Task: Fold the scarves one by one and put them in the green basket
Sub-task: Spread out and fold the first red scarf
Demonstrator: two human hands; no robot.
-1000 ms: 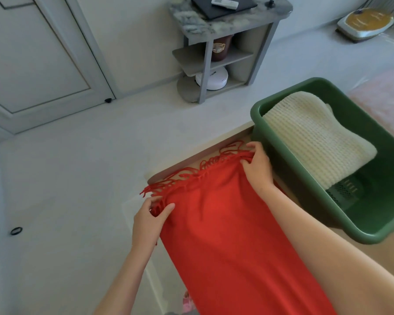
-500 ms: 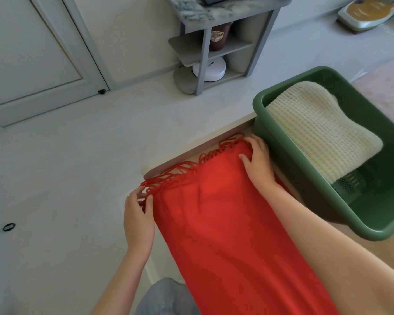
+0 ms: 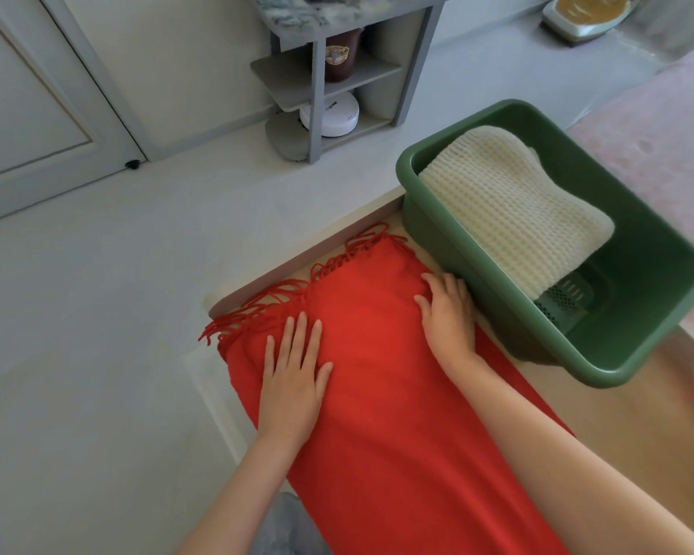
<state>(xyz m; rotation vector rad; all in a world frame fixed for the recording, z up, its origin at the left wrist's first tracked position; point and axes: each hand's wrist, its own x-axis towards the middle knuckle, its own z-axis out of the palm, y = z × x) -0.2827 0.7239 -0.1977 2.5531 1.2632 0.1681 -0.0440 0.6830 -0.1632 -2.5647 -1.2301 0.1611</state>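
A red scarf [image 3: 381, 394] with a fringed far end lies lengthwise on a light wooden table [image 3: 638, 418]. My left hand [image 3: 293, 374] lies flat on the scarf's left side, fingers straight and spread. My right hand [image 3: 449, 314] presses flat on the scarf's right edge, right beside the green basket [image 3: 545, 346]. The basket stands on the table to the right and holds a folded cream knitted scarf [image 3: 509, 210].
The table's far edge [image 3: 297, 266] runs just beyond the fringe; the scarf's left edge hangs over the table corner. On the pale floor beyond stand a grey shelf unit [image 3: 329, 74] and a white round device [image 3: 329, 114]. A door [image 3: 29, 98] is at left.
Both hands let go of the fringed end and slid back toward me; they now lie flat on the scarf. The left hand moved right onto the cloth.
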